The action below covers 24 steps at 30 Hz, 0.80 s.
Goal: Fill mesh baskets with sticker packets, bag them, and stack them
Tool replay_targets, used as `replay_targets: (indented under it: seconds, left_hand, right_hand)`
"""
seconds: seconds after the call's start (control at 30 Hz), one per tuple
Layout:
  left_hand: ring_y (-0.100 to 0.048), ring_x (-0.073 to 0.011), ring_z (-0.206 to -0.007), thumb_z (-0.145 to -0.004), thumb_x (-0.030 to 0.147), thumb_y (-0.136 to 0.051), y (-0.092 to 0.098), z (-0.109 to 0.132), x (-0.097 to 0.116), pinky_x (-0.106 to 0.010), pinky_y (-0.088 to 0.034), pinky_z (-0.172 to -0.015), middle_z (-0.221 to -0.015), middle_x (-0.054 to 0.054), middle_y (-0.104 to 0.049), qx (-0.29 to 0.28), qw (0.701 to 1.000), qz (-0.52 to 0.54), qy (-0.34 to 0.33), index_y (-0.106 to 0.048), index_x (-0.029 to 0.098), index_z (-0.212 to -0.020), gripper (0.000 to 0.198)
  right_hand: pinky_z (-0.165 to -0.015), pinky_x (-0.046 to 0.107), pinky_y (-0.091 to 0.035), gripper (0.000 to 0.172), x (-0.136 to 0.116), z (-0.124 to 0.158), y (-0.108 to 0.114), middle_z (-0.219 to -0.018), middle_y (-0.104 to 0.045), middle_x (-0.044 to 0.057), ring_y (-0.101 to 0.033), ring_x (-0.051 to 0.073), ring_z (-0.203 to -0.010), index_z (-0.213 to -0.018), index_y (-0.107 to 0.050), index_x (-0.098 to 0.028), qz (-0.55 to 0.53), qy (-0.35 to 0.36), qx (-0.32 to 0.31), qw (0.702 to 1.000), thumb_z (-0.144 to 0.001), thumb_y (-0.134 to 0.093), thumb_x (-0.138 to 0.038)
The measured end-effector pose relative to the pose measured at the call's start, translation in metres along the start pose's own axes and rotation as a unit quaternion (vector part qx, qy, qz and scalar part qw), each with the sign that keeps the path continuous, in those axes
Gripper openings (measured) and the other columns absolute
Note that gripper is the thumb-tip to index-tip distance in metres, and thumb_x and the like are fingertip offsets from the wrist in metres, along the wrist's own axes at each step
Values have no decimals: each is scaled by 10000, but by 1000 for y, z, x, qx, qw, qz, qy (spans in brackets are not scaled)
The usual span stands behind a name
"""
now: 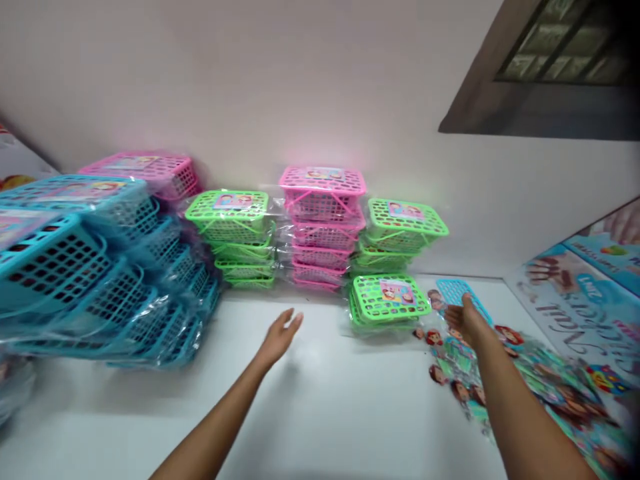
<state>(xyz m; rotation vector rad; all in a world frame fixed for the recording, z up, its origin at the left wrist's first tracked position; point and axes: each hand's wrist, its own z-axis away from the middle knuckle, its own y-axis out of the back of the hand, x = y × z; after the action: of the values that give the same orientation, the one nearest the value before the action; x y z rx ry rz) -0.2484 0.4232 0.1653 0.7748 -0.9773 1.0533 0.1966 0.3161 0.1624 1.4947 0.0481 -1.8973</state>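
My left hand (pixel 281 335) hovers over the white table with thumb and fingers apart, holding nothing. To the right, my right hand (pixel 466 319) is stretched out with its fingers extended and nothing visible in it. It is nearest to a flat blue plastic lattice piece (pixel 463 297) and a spread of small packaged figures (pixel 460 360). Just left of that hand lies a light-green basket (pixel 393 298) in clear wrap, with a picture label on top. Behind my hands stand stacks of wrapped pink baskets (pixel 323 193) and green baskets (pixel 227 217).
Wrapped blue baskets (pixel 125 280) pile up on the left, with a pink basket (pixel 140 170) behind them. Another green stack (pixel 407 223) stands against the wall. Printed cartons (pixel 575 293) border the right side. A dark-framed opening (pixel 550 67) is at upper right.
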Motion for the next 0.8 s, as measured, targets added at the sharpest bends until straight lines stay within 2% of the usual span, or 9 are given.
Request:
replay_targets:
  seconds: [0.1, 0.2, 0.27, 0.33, 0.4, 0.47, 0.57, 0.67, 0.8]
  left_hand:
    - [-329, -359, -1364, -657, 617, -679, -84, -56, -11, -461, -242, -1120, -1443, -207, -418, -51, 997, 32, 56, -536, 124, -1260, 792]
    - [-221, -392, -1402, -610, 680, -678, -146, -94, -20, -525, -235, -1108, -1506, -230, -292, -83, 988, 71, 109, -407, 97, -1376, 1000]
    - [-285, -393, -1378, -625, 727, -623, -173, -109, -25, -536, -299, -1075, -1491, -202, -341, -116, 979, 111, 126, -401, 136, -1389, 991]
    - [-425, -361, -1305, -675, 751, -542, -189, -115, -29, -507, -383, -1030, -1421, -155, -469, -154, 967, 158, 127, -459, 188, -1355, 886]
    - [-521, -321, -1229, -718, 736, -502, -194, -114, -32, -468, -428, -1003, -1345, -119, -558, -178, 956, 197, 123, -503, 214, -1320, 797]
    - [-545, -301, -1205, -740, 691, -524, -186, -105, -37, -448, -429, -1009, -1313, -100, -588, -183, 950, 224, 120, -520, 220, -1305, 736]
    - [-505, -288, -1251, -761, 604, -582, -150, -77, -50, -428, -377, -1059, -1310, -78, -594, -172, 947, 246, 109, -557, 228, -1269, 633]
    - [-466, -291, -1288, -772, 557, -602, -91, -38, -72, -451, -330, -1088, -1296, -72, -607, -137, 951, 256, 109, -573, 235, -1251, 578]
    - [-563, -320, -1183, -772, 612, -554, 6, -3, -92, -473, -409, -1016, -1179, -97, -676, -36, 955, 267, 124, -604, 212, -1212, 597]
  right_hand:
    - [-743, 394, -513, 611, 23, -38, -13, -847, -685, 227, -680, 268, -818, -802, -645, -158, -18, -76, -102, 992, -874, -247, -616]
    - [-750, 406, -509, 645, 42, -55, -31, -959, -699, 211, -677, 291, -890, -907, -678, -176, -52, -102, -255, 960, -833, -283, -681]
    - [-749, 423, -502, 618, 52, -59, -41, -1023, -697, 195, -667, 311, -938, -974, -685, -206, -65, -104, -328, 937, -792, -360, -699]
    - [-742, 434, -501, 558, 60, -60, -47, -1032, -702, 176, -667, 320, -937, -995, -689, -236, -70, -108, -342, 931, -749, -454, -679]
    - [-749, 442, -505, 508, 69, -57, -48, -1020, -713, 149, -671, 319, -920, -1014, -685, -258, -81, -122, -333, 932, -698, -547, -632]
    - [-758, 450, -510, 492, 80, -47, -46, -999, -723, 123, -670, 320, -900, -1016, -685, -268, -87, -140, -316, 934, -629, -635, -569]
    - [-758, 434, -513, 450, 96, -12, -45, -951, -735, 90, -662, 312, -878, -954, -707, -285, -73, -146, -307, 937, -552, -705, -486]
    - [-727, 397, -507, 360, 103, 46, -65, -881, -738, 60, -656, 272, -809, -888, -720, -295, -37, -135, -345, 928, -581, -689, -479]
    - [-709, 363, -482, 432, 86, 127, -139, -896, -730, 52, -634, 227, -775, -954, -706, -269, -10, -132, -432, 892, -673, -603, -582]
